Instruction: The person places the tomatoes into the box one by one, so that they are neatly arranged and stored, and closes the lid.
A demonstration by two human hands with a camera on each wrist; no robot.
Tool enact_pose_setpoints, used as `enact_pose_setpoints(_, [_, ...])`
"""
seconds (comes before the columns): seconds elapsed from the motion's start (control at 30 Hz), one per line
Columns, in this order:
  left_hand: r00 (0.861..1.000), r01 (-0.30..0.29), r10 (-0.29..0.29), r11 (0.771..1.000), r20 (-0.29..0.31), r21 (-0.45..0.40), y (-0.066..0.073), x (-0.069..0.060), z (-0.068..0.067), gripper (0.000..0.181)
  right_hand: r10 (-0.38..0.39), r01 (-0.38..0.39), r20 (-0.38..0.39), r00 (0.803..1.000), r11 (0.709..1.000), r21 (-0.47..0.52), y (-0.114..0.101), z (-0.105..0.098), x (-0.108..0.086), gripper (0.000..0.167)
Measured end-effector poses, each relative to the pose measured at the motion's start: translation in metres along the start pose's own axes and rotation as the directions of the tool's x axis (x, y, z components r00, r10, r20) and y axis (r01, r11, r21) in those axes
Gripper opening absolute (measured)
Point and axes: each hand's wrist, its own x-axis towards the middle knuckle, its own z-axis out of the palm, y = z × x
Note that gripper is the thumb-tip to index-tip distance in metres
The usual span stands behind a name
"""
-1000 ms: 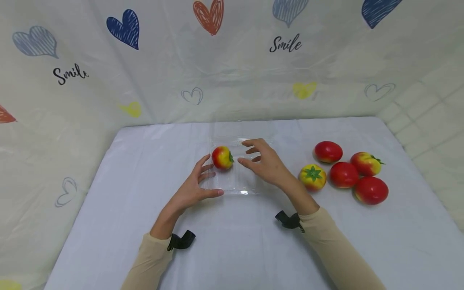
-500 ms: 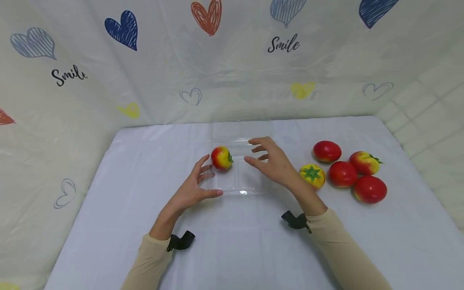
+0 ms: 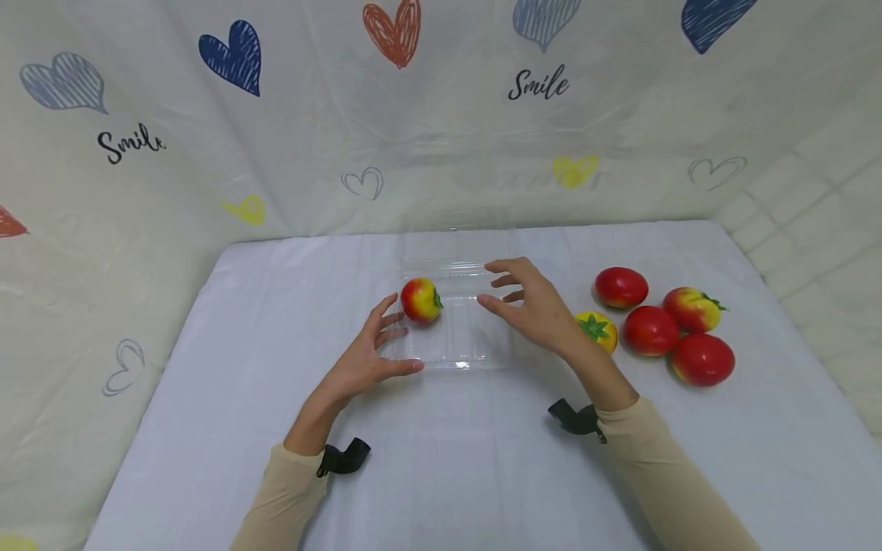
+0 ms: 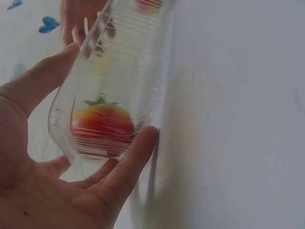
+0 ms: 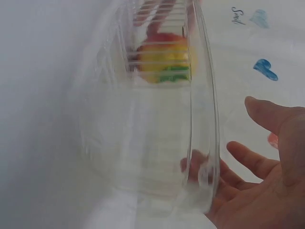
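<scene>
An opened clear plastic clamshell box [image 3: 451, 348] lies mid-table, its see-through lid [image 3: 455, 245] folded back. One round red-and-yellow fruit with a green leafy top [image 3: 421, 300] sits inside, at the left; the left wrist view shows this fruit [image 4: 104, 126] through the ribbed wall. My left hand [image 3: 361, 352] holds the box's left front corner, thumb along the front and fingers against the left side. Over the right part of the box hovers my right hand [image 3: 534, 306], fingers loosely bent, nothing in its grasp. In the right wrist view, the right hand [image 5: 267, 176] is beside the box wall.
Several similar fruits stand on the right: a yellow one with a green top [image 3: 598, 330], partly behind my right hand, a red-and-yellow one [image 3: 692, 309], and plain red ones such as the front red fruit [image 3: 703, 360]. A heart-printed sheet [image 3: 455, 138] hangs behind the white-covered table [image 3: 427, 474].
My right hand has drawn away from the fruit in the box, moving right toward the box's right side. My left hand and the fruit have stayed in place.
</scene>
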Motion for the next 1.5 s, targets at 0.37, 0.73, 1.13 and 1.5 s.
enact_pose_setpoints(0.37, [1.0, 0.021, -0.021, 1.0, -0.001, -0.007, 0.003, -0.001, 0.0, 0.11, 0.032, -0.032, -0.019, 0.999, 0.999, 0.006, 0.01, -0.013, -0.011, 0.057])
enact_pose_setpoints(0.73, [1.0, 0.022, -0.022, 1.0, -0.003, -0.013, 0.001, 0.0, 0.001, 0.11, 0.0, 0.0, -0.035, 0.999, 1.0, -0.014, 0.007, -0.023, -0.02, 0.053])
enact_pose_setpoints(1.13, [1.0, 0.019, -0.019, 1.0, 0.001, -0.02, 0.001, 0.0, 0.0, 0.109, 0.021, -0.023, -0.068, 0.997, 0.999, -0.039, 0.01, -0.037, -0.031, 0.054])
enact_pose_setpoints(1.5, [1.0, 0.026, -0.026, 0.999, -0.004, -0.02, 0.002, -0.001, 0.0, 0.11, 0.037, -0.047, -0.118, 0.992, 0.996, -0.076, 0.019, -0.047, -0.04, 0.056])
